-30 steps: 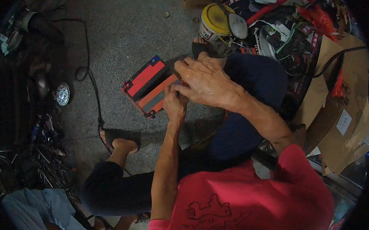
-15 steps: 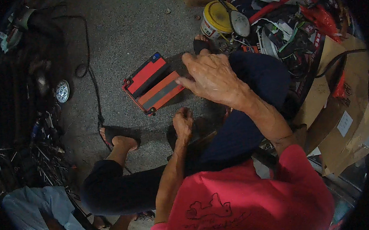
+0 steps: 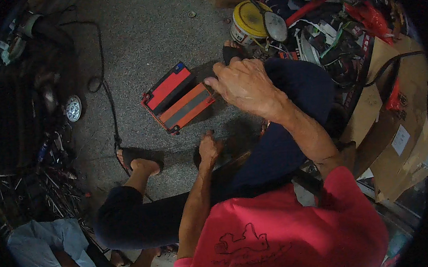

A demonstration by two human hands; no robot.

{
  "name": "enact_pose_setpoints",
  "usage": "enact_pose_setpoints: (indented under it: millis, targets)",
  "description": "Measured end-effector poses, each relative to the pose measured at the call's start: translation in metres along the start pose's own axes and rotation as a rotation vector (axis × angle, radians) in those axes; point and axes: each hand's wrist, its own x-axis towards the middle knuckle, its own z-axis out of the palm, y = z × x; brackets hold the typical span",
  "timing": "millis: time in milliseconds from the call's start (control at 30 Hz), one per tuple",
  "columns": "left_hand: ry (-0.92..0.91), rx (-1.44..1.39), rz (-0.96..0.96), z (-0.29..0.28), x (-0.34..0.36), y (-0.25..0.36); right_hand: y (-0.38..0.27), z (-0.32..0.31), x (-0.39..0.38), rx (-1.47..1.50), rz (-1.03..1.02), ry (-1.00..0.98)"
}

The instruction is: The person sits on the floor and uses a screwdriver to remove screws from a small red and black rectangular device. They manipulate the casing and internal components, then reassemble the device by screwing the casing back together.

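A pair of rectangular battery-like blocks, one red (image 3: 167,88) and one orange with a grey stripe (image 3: 188,108), sits on the floor before me, with small terminals at the corners. My right hand (image 3: 240,84) is at the orange block's right end, fingers curled and thumb at its corner; what lies under the fingers is hidden. Just below the blocks, near my leg, my left hand (image 3: 208,148) is off them with bent fingers; I cannot make out whether they hold anything.
A yellow-lidded bucket (image 3: 249,19), tangled parts and flattened cardboard (image 3: 398,135) lie at right. Dark machinery, a black cable (image 3: 107,99) and a round lamp (image 3: 73,107) are at left. Another person in a grey shirt (image 3: 48,247) is at lower left.
My left hand has come away from the orange block toward my leg. My right hand rose slightly, then came back to the block's end.
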Motion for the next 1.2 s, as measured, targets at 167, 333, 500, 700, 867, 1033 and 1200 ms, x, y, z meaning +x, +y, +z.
enact_pose_setpoints:
  millis: [167,333,500,700,867,1033,1200]
  targets:
    - [-0.046,-0.115,0.022,-0.003,0.006,-0.006,0.007,0.016,-0.004,0.001,-0.143,0.274]
    - [-0.17,-0.021,0.025,-0.016,-0.001,0.002,0.003,0.019,0.001,0.043,-0.163,0.294]
    - [-0.365,0.494,0.285,-0.11,-0.062,0.053,0.009,0.021,0.006,-0.036,-0.382,0.252]
    - [-0.331,0.856,0.472,-0.217,-0.128,0.071,0.014,0.003,0.024,-0.101,-0.667,0.02]
    - [-0.103,0.887,0.453,-0.181,-0.119,0.03,0.002,0.01,0.021,-0.063,-0.549,0.076]
    - [-0.247,0.966,0.508,-0.148,-0.13,0.025,-0.007,0.0,0.021,-0.097,-0.435,-0.003]
    - [-0.257,0.961,0.506,-0.134,-0.136,0.015,-0.004,0.004,0.013,-0.042,-0.426,0.12]
